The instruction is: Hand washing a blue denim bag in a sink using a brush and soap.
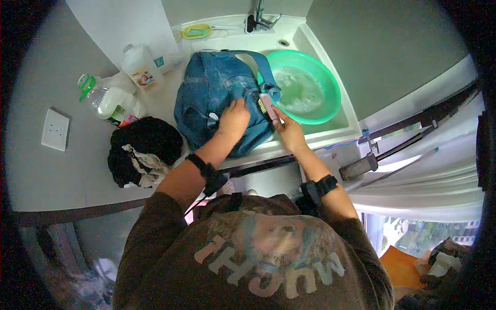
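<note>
A wet blue fabric backpack [217,89] lies across the left part of the white sink, with pale suds or streaks on its surface. My left hand [235,118] presses on its front with curled fingers, apparently gripping the cloth; the fingertips are partly hidden. In my right hand [288,130] is a pink scrub brush [268,105], its yellowish bristles turned left against the bag's right side. One backpack strap [263,66] loops over the rim of a green plastic basin [335,93]. Cloudy, foamy water [300,91] fills part of that basin.
Behind stand a chrome faucet [263,19] and a yellow-rimmed brush or sponge holder [196,31]. To the left are a white jug [140,68], a clear bottle with a green cap [110,99], black clothing [145,151] and a wall socket [55,130]. A white curtain [418,186] hangs right.
</note>
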The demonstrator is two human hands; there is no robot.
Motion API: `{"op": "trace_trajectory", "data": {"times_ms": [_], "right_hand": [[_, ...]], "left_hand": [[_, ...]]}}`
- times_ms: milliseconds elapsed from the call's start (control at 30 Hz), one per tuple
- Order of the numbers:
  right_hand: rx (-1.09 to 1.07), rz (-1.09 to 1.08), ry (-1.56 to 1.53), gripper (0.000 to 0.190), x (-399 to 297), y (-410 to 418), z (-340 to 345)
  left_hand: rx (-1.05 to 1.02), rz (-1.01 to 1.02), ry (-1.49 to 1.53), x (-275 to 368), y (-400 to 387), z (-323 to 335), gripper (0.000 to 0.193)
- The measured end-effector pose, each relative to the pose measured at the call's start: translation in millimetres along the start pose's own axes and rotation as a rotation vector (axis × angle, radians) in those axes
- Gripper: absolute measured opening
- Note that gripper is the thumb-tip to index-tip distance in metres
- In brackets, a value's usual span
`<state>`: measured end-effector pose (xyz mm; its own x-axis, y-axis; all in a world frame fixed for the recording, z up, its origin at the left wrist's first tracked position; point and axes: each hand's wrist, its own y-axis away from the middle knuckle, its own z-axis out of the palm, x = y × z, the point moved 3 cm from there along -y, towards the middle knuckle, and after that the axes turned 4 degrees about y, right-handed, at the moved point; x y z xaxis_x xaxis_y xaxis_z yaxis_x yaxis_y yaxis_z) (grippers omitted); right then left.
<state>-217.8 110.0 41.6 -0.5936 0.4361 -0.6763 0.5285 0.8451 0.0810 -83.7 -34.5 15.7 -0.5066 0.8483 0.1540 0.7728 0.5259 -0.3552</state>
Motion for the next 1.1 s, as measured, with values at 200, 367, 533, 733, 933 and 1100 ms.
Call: {"op": "trace_trajectory", "data": {"times_ms": [200,367,533,733,933,1100], "right_hand": [[0.191,-0.212,0.179,0.05,-8.5,7.7,-5.8],[-0.229,-0.059,0.641,0.042,-37.6,-26.1,7.2],[-0.199,-0.088,0.679,0.045,-27.2,-80.7,33.3],[-0.254,-0.138,0.637,0.046,-76.0,-32.2,17.1],[-0.127,-0.122,0.81,0.038,-49.5,-110.0,64.4],[-0.205,-0.111,0.65,0.039,-49.8,-116.3,21.6]], "left_hand": [[0.121,0.047,0.024,3.4,40.7,17.8,0.019],[-0.039,-0.211,0.208,20.3,33.0,-13.8,0.025],[-0.032,0.066,0.286,-10.9,41.9,14.8,0.034],[0.013,0.115,0.327,-11.7,49.6,3.0,0.041],[-0.019,0.275,0.153,-5.3,41.4,8.5,0.037],[0.081,0.167,0.306,-8.9,51.5,10.3,0.037]]}}
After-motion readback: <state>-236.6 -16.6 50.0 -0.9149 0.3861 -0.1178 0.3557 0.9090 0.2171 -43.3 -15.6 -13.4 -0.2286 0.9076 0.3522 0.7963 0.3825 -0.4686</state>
